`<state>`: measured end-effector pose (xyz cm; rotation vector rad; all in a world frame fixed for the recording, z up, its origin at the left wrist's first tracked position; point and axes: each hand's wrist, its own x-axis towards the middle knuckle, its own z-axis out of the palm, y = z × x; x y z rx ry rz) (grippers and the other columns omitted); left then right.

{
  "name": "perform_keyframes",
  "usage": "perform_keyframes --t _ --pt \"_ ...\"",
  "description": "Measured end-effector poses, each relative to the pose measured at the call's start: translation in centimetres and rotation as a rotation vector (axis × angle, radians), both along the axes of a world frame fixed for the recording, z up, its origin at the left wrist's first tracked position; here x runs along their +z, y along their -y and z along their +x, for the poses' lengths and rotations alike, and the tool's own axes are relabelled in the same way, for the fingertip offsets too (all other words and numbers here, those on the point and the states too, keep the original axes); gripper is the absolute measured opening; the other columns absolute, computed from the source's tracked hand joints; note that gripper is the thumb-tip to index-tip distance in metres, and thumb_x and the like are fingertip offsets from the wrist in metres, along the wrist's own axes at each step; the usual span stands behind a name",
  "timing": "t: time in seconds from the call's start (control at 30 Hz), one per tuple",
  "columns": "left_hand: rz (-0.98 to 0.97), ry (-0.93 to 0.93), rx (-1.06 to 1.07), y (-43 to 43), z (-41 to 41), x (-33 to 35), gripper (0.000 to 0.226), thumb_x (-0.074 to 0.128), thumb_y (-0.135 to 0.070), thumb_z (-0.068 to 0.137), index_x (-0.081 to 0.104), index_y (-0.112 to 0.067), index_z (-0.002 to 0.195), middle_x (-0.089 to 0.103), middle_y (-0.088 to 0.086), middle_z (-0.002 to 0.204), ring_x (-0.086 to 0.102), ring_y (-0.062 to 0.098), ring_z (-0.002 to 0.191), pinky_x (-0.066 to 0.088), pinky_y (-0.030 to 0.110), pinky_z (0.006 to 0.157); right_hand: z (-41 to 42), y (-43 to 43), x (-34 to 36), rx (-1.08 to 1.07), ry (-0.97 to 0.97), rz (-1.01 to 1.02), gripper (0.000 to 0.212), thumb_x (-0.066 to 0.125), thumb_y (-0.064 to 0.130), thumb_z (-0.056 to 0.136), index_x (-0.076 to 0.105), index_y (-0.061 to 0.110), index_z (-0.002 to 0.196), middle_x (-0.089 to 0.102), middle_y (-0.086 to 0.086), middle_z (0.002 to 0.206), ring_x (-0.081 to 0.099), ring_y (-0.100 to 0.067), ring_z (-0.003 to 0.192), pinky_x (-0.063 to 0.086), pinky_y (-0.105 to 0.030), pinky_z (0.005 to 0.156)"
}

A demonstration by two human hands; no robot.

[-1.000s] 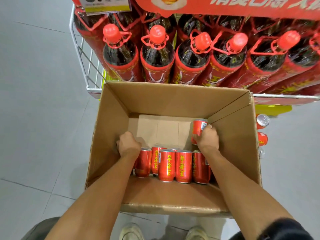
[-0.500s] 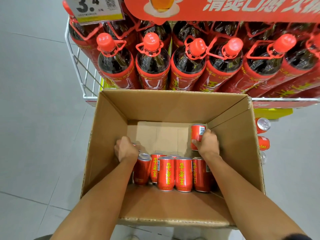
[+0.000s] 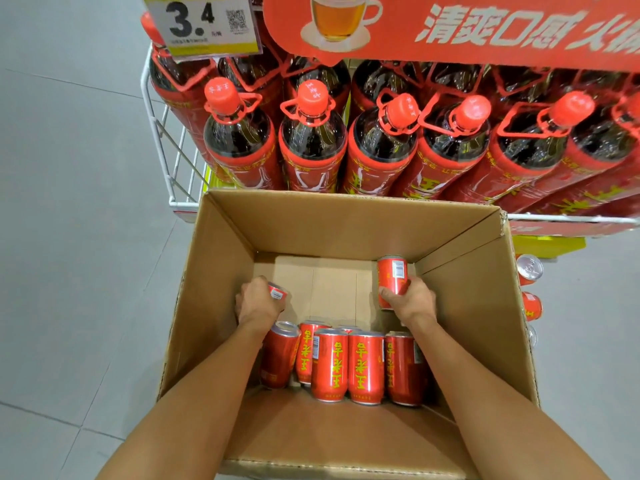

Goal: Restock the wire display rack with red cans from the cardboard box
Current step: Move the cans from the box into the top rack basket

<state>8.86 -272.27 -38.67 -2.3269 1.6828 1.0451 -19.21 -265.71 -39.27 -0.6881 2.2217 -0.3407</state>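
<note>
An open cardboard box [image 3: 221,271] stands on the floor in front of the white wire display rack [image 3: 162,140]. Both my hands are inside the box. My left hand [image 3: 258,303] is closed around a red can [image 3: 277,292], mostly hidden by my fingers. My right hand [image 3: 410,299] grips another red can [image 3: 393,273], held upright above the box floor. A row of several red cans [image 3: 346,362] with yellow lettering stands at the near side of the box, between my forearms.
Large dark bottles [image 3: 311,140] with red caps fill the rack's upper shelf, under a red banner [image 3: 450,26] and a 3.4 price tag [image 3: 201,26]. Red cans [image 3: 530,270] stand on a lower level right of the box. Grey tiled floor [image 3: 76,237] lies to the left.
Both hands have risen from the can row, each with a can. The left hand lifted its can clear of the row. My view has tilted up toward the rack.
</note>
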Motion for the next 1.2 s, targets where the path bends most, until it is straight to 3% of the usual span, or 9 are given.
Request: perform_keyframes --t 0.17,0.27,0.37,0.47,0.63,0.77,0.87,0.97,1.2 --pt "-0.058 -0.167 0.054 1.4 0.5 1.3 0.067 0.083 -0.032 0.085 0.056 -0.015 0.143 0.062 0.016 0.134 0.053 0.035 0.128 0.047 0.043 0.108 0.1 -0.2 1.2 -0.072 0.024 0.011 0.056 0.083 0.050 0.081 0.072 0.009 0.117 0.076 -0.009 0.097 0.074 -0.020 0.078 0.061 -0.032 0.070" --pt "-0.107 -0.204 0.058 2.0 0.2 5.2 0.064 0.086 -0.033 0.081 0.061 -0.006 0.134 0.068 0.018 0.126 0.058 0.038 0.124 0.048 0.040 0.103 0.6 -0.5 5.4 -0.084 -0.050 -0.019 0.044 0.083 0.055 0.074 0.079 0.020 0.100 0.062 0.014 0.059 0.056 0.000 0.053 0.038 -0.018 0.049" --pt "-0.092 -0.265 0.118 1.8 -0.5 11.8 0.060 0.089 -0.043 0.075 0.066 -0.003 0.114 0.071 0.018 0.116 0.064 0.036 0.115 0.051 0.036 0.092 1.7 -0.9 11.9 -0.077 -0.026 -0.052 0.051 0.084 0.056 0.070 0.079 0.022 0.107 0.071 0.001 0.081 0.068 -0.023 0.086 0.040 -0.024 0.070" --pt "-0.068 -0.348 0.176 0.7 -1.2 20.1 0.056 0.092 -0.048 0.068 0.072 -0.009 0.103 0.074 0.009 0.106 0.068 0.027 0.102 0.052 0.030 0.082 2.7 -1.5 20.4 -0.073 -0.007 -0.102 0.064 0.081 0.061 0.069 0.075 0.022 0.120 0.078 -0.007 0.107 0.069 -0.030 0.108 0.043 -0.029 0.079" --pt "-0.061 -0.615 0.379 -1.3 -1.8 36.9 0.042 0.097 -0.034 0.064 0.066 -0.020 0.088 0.073 0.000 0.089 0.069 0.019 0.082 0.051 0.024 0.062 5.1 -2.7 38.6 -0.118 0.058 -0.213 0.081 0.073 0.072 0.055 0.069 0.026 0.122 0.078 0.004 0.097 0.074 -0.020 0.091 0.060 -0.040 0.086" --pt "-0.029 -0.795 0.456 -1.9 -2.8 51.3 0.063 0.098 -0.039 0.053 0.071 -0.014 0.104 0.076 0.010 0.103 0.074 0.024 0.091 0.062 0.039 0.079 6.5 -4.1 53.9 -0.102 0.049 -0.305 0.068 0.070 0.076 0.055 0.071 0.031 0.106 0.071 0.018 0.076 0.067 0.003 0.074 0.054 -0.028 0.070" --pt "-0.037 -0.895 0.491 -2.1 -3.7 61.8 0.045 0.096 -0.028 0.069 0.072 -0.012 0.103 0.077 0.014 0.101 0.076 0.022 0.083 0.061 0.033 0.066 7.4 -4.6 64.3 -0.138 0.089 -0.372 0.065 0.070 0.076 0.055 0.070 0.031 0.102 0.073 0.022 0.070 0.067 0.008 0.067 0.045 -0.019 0.062" --pt "-0.049 -0.978 0.528 -2.1 -4.7 71.5 0.034 0.091 -0.024 0.077 0.075 -0.010 0.104 0.079 0.014 0.102 0.077 0.030 0.094 0.064 0.043 0.081 8.2 -4.8 73.9 -0.121 0.087 -0.426 0.053 0.076 0.071 0.061 0.065 0.036 0.098 0.072 0.020 0.077 0.064 0.012 0.070 0.042 -0.013 0.061" --pt "-0.118 -1.163 0.461 0.5 -6.5 90.4 0.035 0.087 -0.017 0.081 0.073 -0.008 0.112 0.079 0.018 0.102 0.077 0.038 0.095 0.060 0.064 0.086 8.0 -1.3 90.6 -0.102 -0.035 -0.622 0.046 0.080 0.066 0.073 0.064 0.031 0.100 0.076 0.010 0.092 0.071 -0.015 0.088 0.055 -0.037 0.086"
